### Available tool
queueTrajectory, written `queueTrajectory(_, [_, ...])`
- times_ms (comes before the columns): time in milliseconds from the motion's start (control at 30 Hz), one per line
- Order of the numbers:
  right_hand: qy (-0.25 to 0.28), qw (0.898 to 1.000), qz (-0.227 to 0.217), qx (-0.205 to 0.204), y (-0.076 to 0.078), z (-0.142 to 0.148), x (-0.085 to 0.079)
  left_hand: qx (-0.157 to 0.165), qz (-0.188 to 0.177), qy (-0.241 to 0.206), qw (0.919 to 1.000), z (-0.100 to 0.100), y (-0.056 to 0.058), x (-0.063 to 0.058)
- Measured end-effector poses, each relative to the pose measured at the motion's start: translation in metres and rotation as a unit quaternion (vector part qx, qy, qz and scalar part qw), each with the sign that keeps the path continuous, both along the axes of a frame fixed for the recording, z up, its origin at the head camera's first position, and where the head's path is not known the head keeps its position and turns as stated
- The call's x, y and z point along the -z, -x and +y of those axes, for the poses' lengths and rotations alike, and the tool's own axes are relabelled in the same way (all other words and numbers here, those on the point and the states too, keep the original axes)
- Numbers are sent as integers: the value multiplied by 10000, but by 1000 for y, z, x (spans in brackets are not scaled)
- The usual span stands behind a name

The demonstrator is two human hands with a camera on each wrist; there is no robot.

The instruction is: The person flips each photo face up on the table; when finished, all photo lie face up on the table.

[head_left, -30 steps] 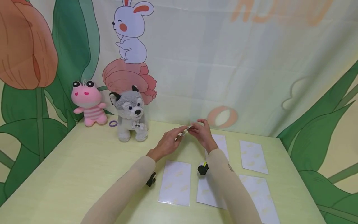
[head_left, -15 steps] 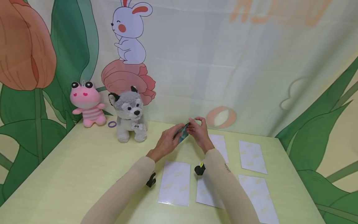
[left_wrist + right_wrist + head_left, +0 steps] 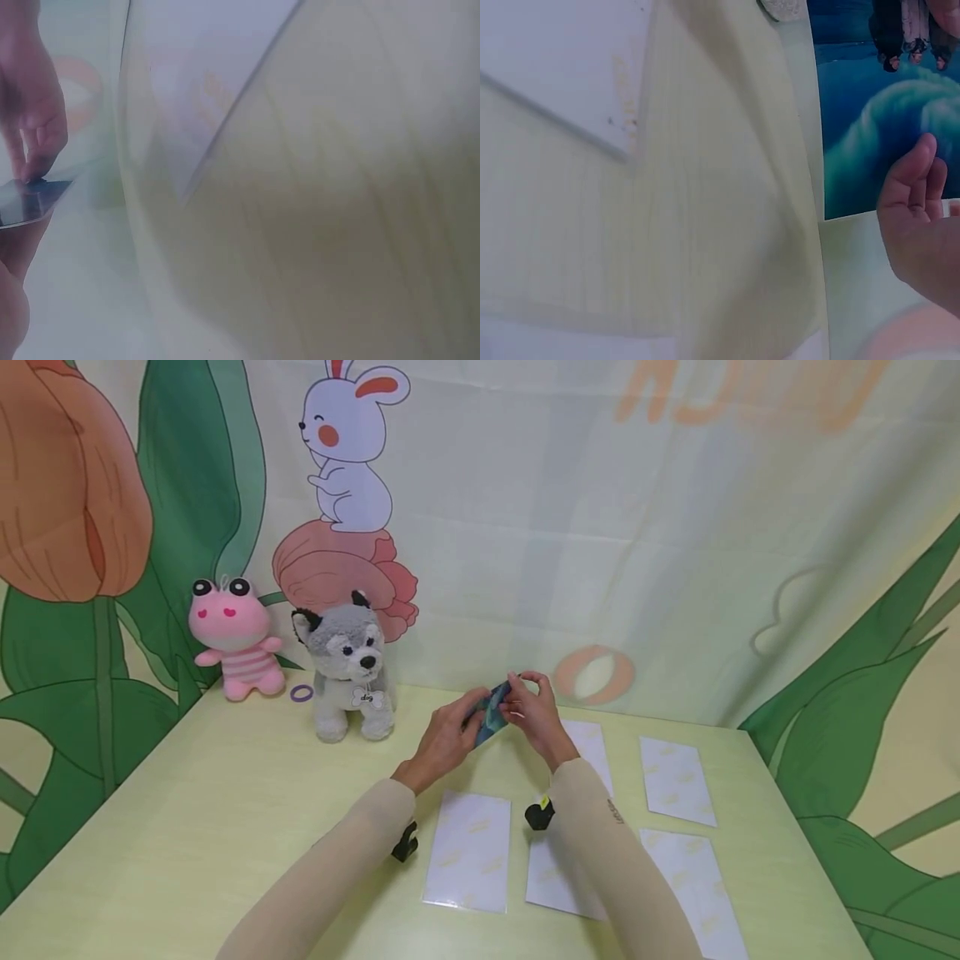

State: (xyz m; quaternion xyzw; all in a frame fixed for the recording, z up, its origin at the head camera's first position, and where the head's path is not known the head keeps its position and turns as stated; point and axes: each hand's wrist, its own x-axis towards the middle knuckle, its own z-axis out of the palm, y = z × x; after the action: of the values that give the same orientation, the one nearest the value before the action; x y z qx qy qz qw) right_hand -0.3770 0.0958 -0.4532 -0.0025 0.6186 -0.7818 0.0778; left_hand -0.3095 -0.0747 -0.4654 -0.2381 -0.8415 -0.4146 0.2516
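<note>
A glossy blue-green photo [image 3: 492, 712] with small figures of people on it is held tilted above the back of the table. My left hand [image 3: 442, 737] grips it by its left side, and a bit of that hand's thumb [image 3: 949, 13] shows in the right wrist view. At the upper right edge my right hand [image 3: 534, 710] pinches the photo, its curled fingers against the printed face. In the left wrist view the photo [image 3: 34, 201] is seen nearly edge-on, between the right fingertips above and part of the left hand [image 3: 11, 315] below.
Several white rectangular sheets [image 3: 468, 852] lie on the right half of the table [image 3: 225, 835]. A grey husky plush [image 3: 348, 668], a pink frog plush [image 3: 240, 643] and a purple ring [image 3: 302, 693] are at the back left. Behind hangs a printed curtain [image 3: 487, 527].
The photo has turned from nearly edge-on to showing its blue-green face toward the head camera. Both hands stay at about the same place, with the right fingers still at its upper edge.
</note>
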Motion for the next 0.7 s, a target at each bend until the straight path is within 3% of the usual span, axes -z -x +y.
queueTrajectory(267, [-990, 9949, -9, -212, -4, 13, -1, -338, 120, -223, 9991, 1, 2, -1])
queueTrajectory(533, [-2100, 9731, -166, -933, -18, 20, 1, -498, 289, -637, 9963, 2, 2, -10])
queueTrajectory(633, [-2009, 9715, -316, -1220, -21, 21, 4, -527, 183, -727, 9958, 2, 2, -12])
queueTrajectory(700, [-1675, 9763, -422, -1303, -23, 21, 7, -562, 122, -760, 9954, 2, 2, -12])
